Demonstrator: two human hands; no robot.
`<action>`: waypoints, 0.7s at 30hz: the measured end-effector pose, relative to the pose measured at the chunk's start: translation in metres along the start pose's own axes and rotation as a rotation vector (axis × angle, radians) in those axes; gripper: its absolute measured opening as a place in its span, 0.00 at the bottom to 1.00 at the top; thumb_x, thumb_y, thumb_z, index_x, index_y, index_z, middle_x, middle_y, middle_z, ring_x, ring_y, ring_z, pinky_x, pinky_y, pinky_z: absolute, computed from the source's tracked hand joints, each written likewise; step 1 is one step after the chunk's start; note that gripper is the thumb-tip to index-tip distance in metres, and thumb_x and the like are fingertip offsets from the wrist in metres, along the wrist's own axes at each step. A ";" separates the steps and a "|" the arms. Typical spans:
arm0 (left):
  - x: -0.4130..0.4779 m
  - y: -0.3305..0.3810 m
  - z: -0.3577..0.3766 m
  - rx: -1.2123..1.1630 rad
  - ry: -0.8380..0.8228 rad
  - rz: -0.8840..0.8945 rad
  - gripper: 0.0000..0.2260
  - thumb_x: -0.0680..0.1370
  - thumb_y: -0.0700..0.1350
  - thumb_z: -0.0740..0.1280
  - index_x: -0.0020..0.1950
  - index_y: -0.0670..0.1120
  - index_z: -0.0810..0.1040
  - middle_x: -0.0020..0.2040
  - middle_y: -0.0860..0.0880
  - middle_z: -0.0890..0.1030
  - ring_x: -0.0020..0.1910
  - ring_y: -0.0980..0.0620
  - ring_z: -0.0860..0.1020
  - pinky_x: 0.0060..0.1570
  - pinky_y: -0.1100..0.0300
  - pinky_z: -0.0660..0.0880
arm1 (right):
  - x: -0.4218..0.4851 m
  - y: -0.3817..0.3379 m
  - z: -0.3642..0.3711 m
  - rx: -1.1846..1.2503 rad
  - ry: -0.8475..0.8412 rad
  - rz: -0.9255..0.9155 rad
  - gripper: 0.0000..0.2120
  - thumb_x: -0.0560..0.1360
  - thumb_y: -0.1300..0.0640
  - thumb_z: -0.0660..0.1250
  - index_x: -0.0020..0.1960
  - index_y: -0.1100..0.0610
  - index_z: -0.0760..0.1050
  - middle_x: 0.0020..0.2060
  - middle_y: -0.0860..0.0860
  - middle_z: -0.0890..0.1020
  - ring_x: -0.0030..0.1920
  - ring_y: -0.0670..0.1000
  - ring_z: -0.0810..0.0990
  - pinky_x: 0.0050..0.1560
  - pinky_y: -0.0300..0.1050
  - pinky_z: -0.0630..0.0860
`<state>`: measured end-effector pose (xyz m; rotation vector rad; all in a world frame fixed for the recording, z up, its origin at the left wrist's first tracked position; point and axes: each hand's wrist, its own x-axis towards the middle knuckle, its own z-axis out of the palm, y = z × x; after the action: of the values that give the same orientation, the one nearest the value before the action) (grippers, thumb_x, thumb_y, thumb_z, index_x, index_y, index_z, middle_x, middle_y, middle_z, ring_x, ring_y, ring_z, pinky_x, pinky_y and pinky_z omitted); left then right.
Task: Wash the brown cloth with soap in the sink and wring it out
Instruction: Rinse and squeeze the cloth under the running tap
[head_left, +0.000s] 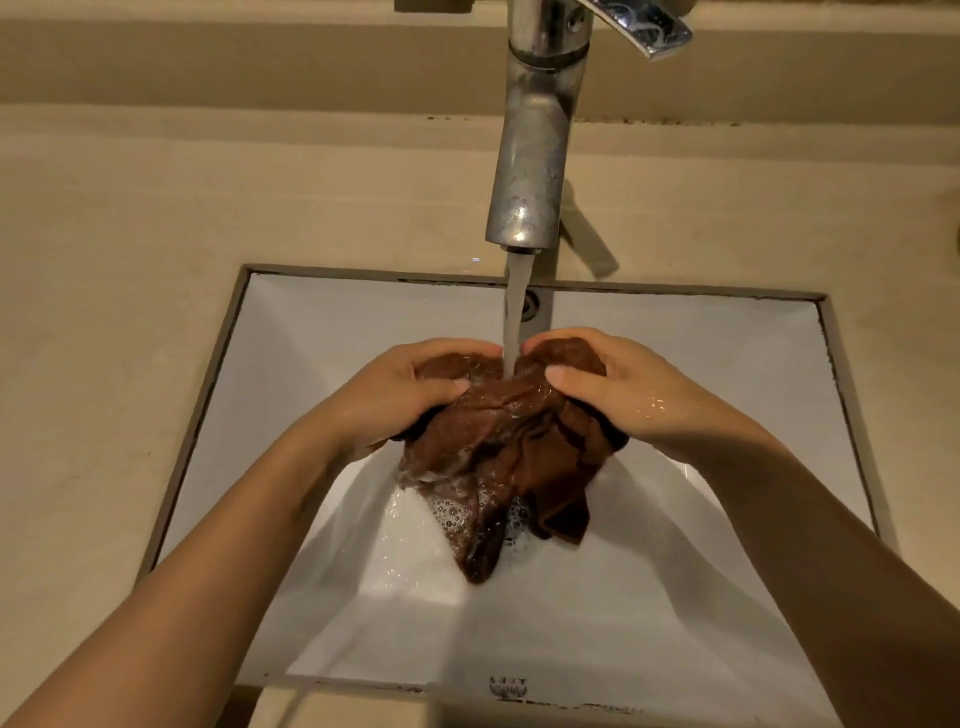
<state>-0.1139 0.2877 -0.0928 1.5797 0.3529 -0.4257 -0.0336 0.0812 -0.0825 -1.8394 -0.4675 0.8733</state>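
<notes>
The brown cloth (498, 447) hangs wet and bunched over the middle of the white sink (291, 332), with soap suds on its lower folds. My left hand (395, 395) grips its upper left part and my right hand (618, 389) grips its upper right part. Water runs from the chrome tap (530, 171) in a stream (515, 312) that lands on the cloth between my two hands. The cloth's lowest tip dangles just above the basin floor.
A beige stone counter (114, 260) surrounds the rectangular sink on all sides. The tap's lever (644, 26) sticks out to the right at the top. An overflow hole (532, 304) sits in the sink's back wall behind the stream.
</notes>
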 end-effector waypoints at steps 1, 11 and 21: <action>0.000 0.000 0.000 0.036 -0.019 -0.009 0.16 0.77 0.34 0.63 0.53 0.55 0.83 0.48 0.53 0.86 0.48 0.53 0.83 0.45 0.62 0.80 | 0.002 0.001 0.003 0.033 0.029 0.002 0.07 0.77 0.53 0.62 0.52 0.42 0.73 0.51 0.44 0.79 0.53 0.45 0.78 0.53 0.42 0.76; 0.017 0.004 0.060 -0.303 0.422 -0.067 0.25 0.79 0.62 0.52 0.39 0.54 0.86 0.41 0.46 0.86 0.44 0.49 0.84 0.48 0.54 0.78 | 0.020 -0.004 0.061 0.135 0.318 -0.085 0.06 0.72 0.46 0.67 0.41 0.47 0.74 0.36 0.43 0.80 0.38 0.38 0.79 0.38 0.28 0.73; 0.012 -0.003 0.071 -0.541 0.363 -0.106 0.11 0.79 0.49 0.64 0.45 0.46 0.84 0.40 0.44 0.84 0.42 0.49 0.83 0.44 0.57 0.80 | 0.051 0.006 0.064 -0.174 0.727 -0.058 0.10 0.77 0.51 0.61 0.46 0.57 0.76 0.38 0.54 0.82 0.39 0.55 0.81 0.41 0.50 0.78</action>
<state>-0.1085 0.2168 -0.1034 1.1022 0.7650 -0.1011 -0.0478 0.1522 -0.1207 -2.1307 -0.1313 0.0862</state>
